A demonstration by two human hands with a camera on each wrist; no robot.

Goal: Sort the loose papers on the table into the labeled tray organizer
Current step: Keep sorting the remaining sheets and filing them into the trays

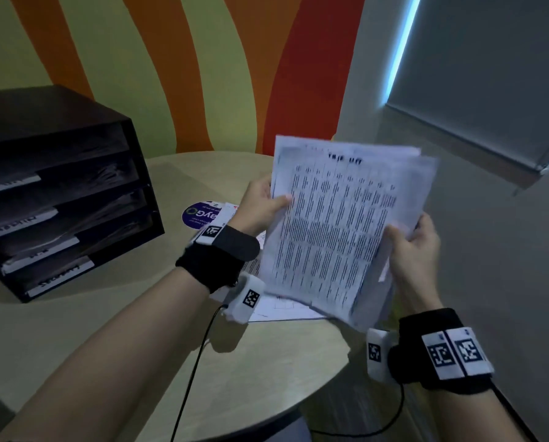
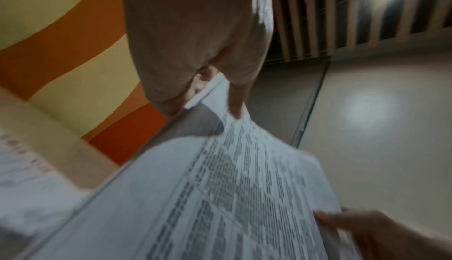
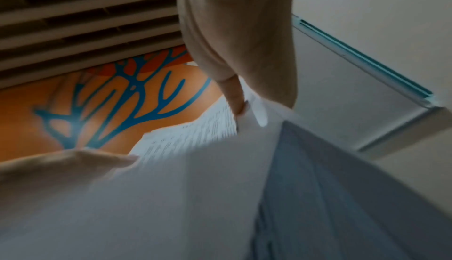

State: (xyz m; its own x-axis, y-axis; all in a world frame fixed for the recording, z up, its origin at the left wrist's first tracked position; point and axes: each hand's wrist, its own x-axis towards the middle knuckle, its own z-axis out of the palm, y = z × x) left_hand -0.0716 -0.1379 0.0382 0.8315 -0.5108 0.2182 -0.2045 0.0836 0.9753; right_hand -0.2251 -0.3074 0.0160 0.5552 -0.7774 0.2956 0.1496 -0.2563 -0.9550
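I hold a stack of printed papers lifted above the table, its top sheet covered with dense columns of text. My left hand grips the stack's left edge, thumb on the top sheet. My right hand pinches its lower right corner. The left wrist view has the same stack running away from my left hand. In the right wrist view my right hand pinches the papers. The dark tray organizer with white labels stands at the table's left.
More loose sheets lie on the round beige table under the lifted stack. A round purple sticker sits near the organizer. The table's curved edge runs at the lower right. A striped wall rises behind.
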